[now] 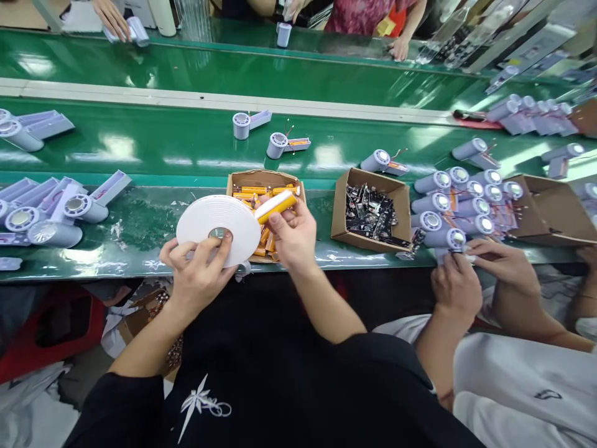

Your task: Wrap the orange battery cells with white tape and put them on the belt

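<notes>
My left hand (pixel 200 267) grips a large roll of white tape (pixel 205 214), with fingers in its centre hole. In my right hand (pixel 296 236) is a yellow battery (pixel 286 202), held between thumb and fingers. A white strip lies along the battery's side, and its end touches or almost touches the roll's right edge. Below both hands a cardboard box (pixel 232 179) holds several more yellow batteries (pixel 254 190); the roll and my hands hide part of them.
Right of my hands stands a box of small circuit boards (pixel 370 211). Lilac fan housings (pixel 86 207) lie at left, and more (pixel 438 202) cluster at right beside a co-worker's hands (pixel 459 280). Several housings ride on the green belt (pixel 186 137). Other people's hands (pixel 112 18) show across it.
</notes>
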Demonstrator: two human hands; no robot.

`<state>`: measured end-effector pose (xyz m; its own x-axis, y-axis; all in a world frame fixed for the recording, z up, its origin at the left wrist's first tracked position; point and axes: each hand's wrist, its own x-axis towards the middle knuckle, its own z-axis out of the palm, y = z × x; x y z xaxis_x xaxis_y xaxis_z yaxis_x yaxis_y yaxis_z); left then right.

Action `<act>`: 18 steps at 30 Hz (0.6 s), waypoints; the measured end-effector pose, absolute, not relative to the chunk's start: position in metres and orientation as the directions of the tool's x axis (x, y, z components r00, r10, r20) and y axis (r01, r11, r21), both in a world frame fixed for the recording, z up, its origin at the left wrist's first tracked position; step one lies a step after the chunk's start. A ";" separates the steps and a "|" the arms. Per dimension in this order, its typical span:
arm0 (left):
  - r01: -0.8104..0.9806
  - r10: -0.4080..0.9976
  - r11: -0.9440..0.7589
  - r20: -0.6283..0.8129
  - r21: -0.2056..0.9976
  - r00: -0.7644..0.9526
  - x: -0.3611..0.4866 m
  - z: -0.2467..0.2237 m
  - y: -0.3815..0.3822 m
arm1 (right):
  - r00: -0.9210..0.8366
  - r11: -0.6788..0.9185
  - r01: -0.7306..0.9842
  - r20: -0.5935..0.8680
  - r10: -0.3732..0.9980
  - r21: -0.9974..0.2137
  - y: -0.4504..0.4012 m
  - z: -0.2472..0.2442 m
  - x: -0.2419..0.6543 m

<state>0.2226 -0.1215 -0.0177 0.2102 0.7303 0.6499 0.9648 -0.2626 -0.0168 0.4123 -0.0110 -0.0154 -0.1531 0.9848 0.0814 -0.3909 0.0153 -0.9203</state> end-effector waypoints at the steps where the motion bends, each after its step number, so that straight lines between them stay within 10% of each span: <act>1: 0.965 0.733 -0.261 0.653 0.012 0.190 0.233 -0.019 -0.129 | -0.110 0.010 -0.426 0.062 0.992 -0.905 -0.012 -0.019 0.409; 6: 0.801 0.771 -0.556 0.497 0.222 0.398 0.245 -0.015 -0.172 | -0.002 0.174 -0.305 0.183 0.983 -0.936 0.038 0.002 0.453; 11: 0.957 0.915 -0.160 0.401 0.241 0.052 0.120 -0.041 -0.140 | 0.065 0.250 -0.217 0.241 0.968 -0.944 0.063 0.011 0.506; 18: 0.914 0.923 -0.204 0.380 0.351 0.061 0.099 -0.013 0.002 | 0.078 0.072 -0.391 0.045 0.996 -0.918 -0.001 -0.038 0.534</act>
<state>0.0989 0.0017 -0.0128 0.0607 0.9231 0.3797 0.9138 -0.2044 0.3509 0.5342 -0.0010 -0.0381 0.0778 0.9960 0.0448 -0.3908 0.0718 -0.9176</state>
